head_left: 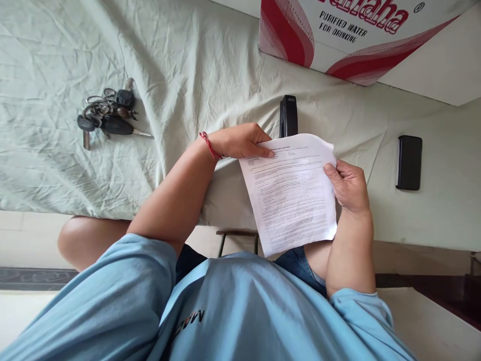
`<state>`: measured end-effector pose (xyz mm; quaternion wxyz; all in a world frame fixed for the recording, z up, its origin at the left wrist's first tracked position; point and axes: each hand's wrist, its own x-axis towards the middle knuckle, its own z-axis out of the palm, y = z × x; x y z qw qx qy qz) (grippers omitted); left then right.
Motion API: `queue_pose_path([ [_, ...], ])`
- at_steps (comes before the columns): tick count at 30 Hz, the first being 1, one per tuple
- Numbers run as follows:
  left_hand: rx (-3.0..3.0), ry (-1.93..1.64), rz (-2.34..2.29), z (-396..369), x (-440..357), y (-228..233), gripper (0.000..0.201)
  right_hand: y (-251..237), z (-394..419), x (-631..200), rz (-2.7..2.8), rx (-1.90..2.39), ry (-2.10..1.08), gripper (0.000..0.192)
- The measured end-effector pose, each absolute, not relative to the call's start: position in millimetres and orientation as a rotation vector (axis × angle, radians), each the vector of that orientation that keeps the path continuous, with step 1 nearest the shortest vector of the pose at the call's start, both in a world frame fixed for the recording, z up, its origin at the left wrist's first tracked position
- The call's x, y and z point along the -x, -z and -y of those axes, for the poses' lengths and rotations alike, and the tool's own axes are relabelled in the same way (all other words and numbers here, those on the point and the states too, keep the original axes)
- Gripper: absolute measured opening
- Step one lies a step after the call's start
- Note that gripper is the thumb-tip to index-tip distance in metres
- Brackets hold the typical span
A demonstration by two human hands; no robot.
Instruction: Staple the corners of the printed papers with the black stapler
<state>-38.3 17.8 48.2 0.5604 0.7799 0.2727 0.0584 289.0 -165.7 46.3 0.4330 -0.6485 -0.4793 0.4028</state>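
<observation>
A white sheet of printed paper (291, 200) is held up between my two hands above the table's front edge, tilted and slightly curled. My left hand (242, 142) pinches its top left corner, thumb on the printed side. On the right edge, near the top, my right hand (349, 185) grips it with the thumb in front and the fingers mostly hidden behind. Whether several sheets are stacked I cannot tell. Just beyond the paper's top edge lies a black stapler (289, 115), its near end covered by the paper.
A bunch of keys (108, 115) lies at the left on the wrinkled pale cloth (180, 60) covering the table. At the right rests a black rectangular object (409, 163), perhaps a phone or power bank. A red and white cardboard water box (323, 45) stands at the back.
</observation>
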Motion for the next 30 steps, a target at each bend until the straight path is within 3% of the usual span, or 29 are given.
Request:
queue_pose_path([
  [6,-1.872,-0.123,-0.783,-13.7,33.6,-60.3,0.035,-44.1,165.5,-294.4,1.003,1.671,-1.208,0.061],
  [13,-1.931,-0.069,-0.824,-10.2,22.5,-59.5,0.031,-30.5,153.7,-290.7,0.929,1.679,-1.012,0.058],
  [20,-1.911,-0.256,-1.132,-6.6,9.2,-46.8,0.006,-21.9,149.7,-295.0,0.869,1.777,-0.969,0.053],
  [26,-1.922,-0.493,-1.214,-4.1,4.8,-22.8,0.007,-18.1,148.6,-304.3,0.861,1.827,-0.868,0.036],
  [30,-1.998,-0.726,-1.237,1.4,5.0,-17.8,0.024,-16.6,148.3,-312.4,0.89,1.879,-0.779,0.026],
])
